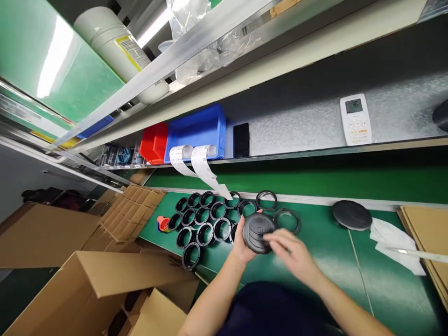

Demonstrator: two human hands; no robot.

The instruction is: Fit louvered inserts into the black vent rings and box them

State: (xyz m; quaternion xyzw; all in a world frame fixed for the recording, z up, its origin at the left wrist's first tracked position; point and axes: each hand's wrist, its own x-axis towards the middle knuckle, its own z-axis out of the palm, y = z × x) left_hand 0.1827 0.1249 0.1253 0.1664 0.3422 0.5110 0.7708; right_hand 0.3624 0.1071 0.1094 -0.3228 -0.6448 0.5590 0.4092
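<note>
In the head view a round black cap (pixel 258 223) with curved ridges and a small raised mark rests in my left hand (pixel 242 247). The left fingers and thumb wrap round its edge. My right hand (pixel 294 255) reaches over from the right, its fingertips at the cap's right side on the top face. The fingers are stretched forward and slightly blurred, with nothing visible between them. Several black rings (pixel 205 233) stand in rows on the green bench to the left. Just behind the cap lie a thin black ring (pixel 266 199) and a flatter ring (pixel 297 226).
Another black disc (pixel 352 214) lies on the bench (pixel 325 261) beside white paper (pixel 397 242). An open cardboard box (pixel 112 275) is at lower left. The shelf holds a blue bin (pixel 196 128), a red bin (pixel 154 142), a phone (pixel 241 140) and a remote (pixel 356 120); label strips (pixel 206 170) hang down.
</note>
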